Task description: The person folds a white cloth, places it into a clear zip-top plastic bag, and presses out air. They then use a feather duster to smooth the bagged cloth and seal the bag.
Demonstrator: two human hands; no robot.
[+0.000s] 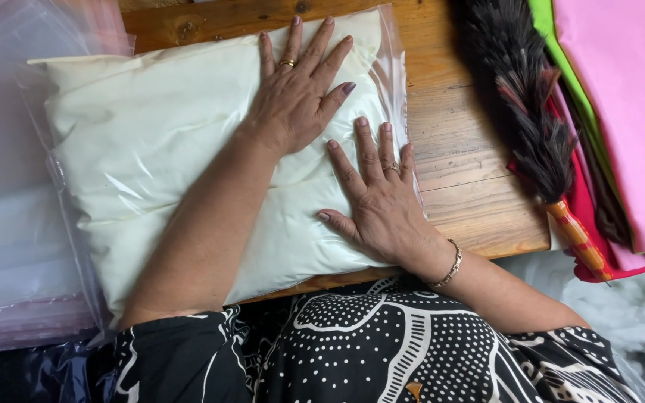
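A cream-white pillow sealed inside a clear plastic bag (151, 149) lies on a wooden table (464, 179). My left hand (296, 93) rests flat on the upper right part of the bag, fingers spread, a gold ring on one finger. My right hand (378, 198) presses flat on the bag's right edge just below it, fingers apart, with a ring and a gold bracelet at the wrist. Neither hand grips anything.
A dark feather duster (528, 112) with an orange striped handle lies at the right. Pink, green and red fabric sheets (628, 112) are stacked at the far right. Clear plastic bags (9, 224) are piled at the left. White stuffing (628, 306) sits lower right.
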